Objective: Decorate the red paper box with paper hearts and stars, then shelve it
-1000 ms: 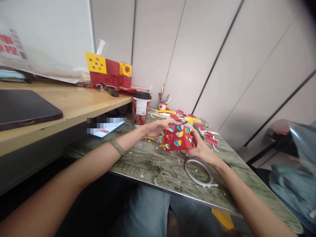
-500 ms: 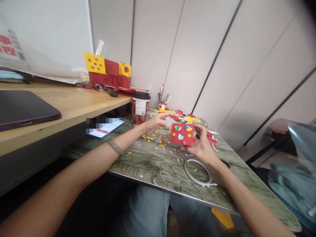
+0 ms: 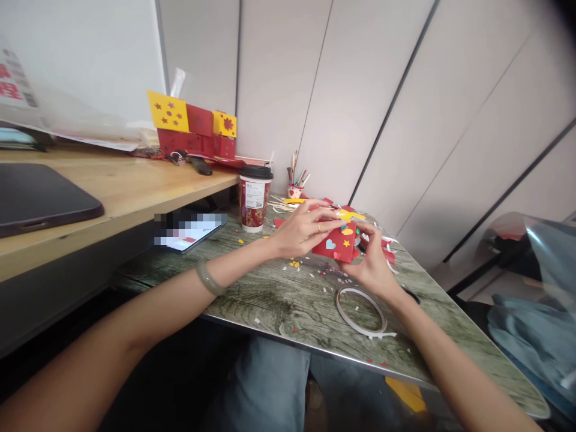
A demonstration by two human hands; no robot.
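Note:
A small red paper box [image 3: 333,248] is gripped at its right side by my right hand [image 3: 372,264], thumb below and fingers behind. Stars, a pale blue heart and other coloured cut-outs decorate its front. My left hand [image 3: 302,233] reaches across the box's front and upper left, fingers stretched out and slightly apart, covering part of that face. Whether the fingertips press on it I cannot tell. Below the box a roll of double-sided tape [image 3: 341,312] lies flat on the table, its loose end at the right.
A lidded paper cup [image 3: 254,201] and a phone [image 3: 198,231] stand and lie at the left of the table [image 3: 279,300]. Behind is a pen cup [image 3: 296,191]. Paper scraps are scattered about. Red and yellow boxes [image 3: 200,122] sit on the wooden shelf [image 3: 135,186].
My left hand has moved right and slightly down, from behind the box's left side to over its front, fingers now spread. My right hand still holds the box in nearly the same place.

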